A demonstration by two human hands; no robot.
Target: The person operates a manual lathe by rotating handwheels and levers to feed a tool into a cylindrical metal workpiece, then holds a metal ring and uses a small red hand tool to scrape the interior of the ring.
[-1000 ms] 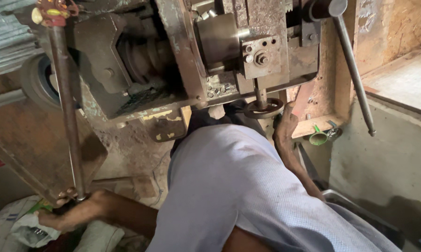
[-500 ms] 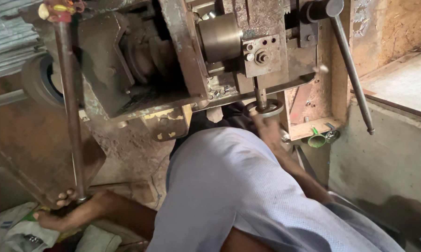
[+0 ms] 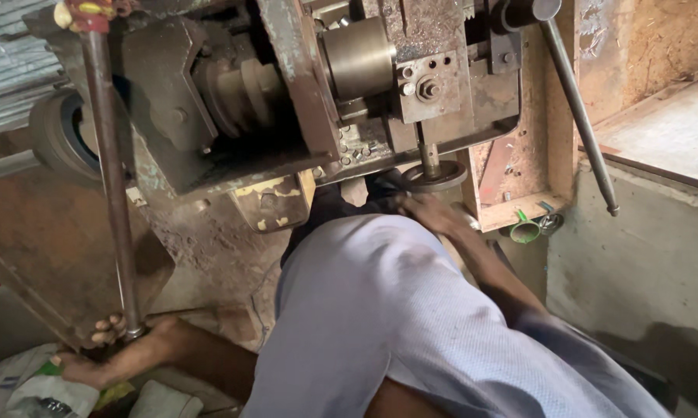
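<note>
While our left hand [image 3: 105,348] closes round the foot of the long lever rod [image 3: 110,186] at near left, as before, our right hand [image 3: 430,213] has shifted under the round die [image 3: 434,176]; its grip we cannot tell; loading seems in hand.

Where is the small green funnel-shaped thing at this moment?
In the head view, the green funnel-shaped thing lies right of centre, just below the wooden ledge at the machine's right side. It is to the right of the person's right hand, apart from it.
</note>
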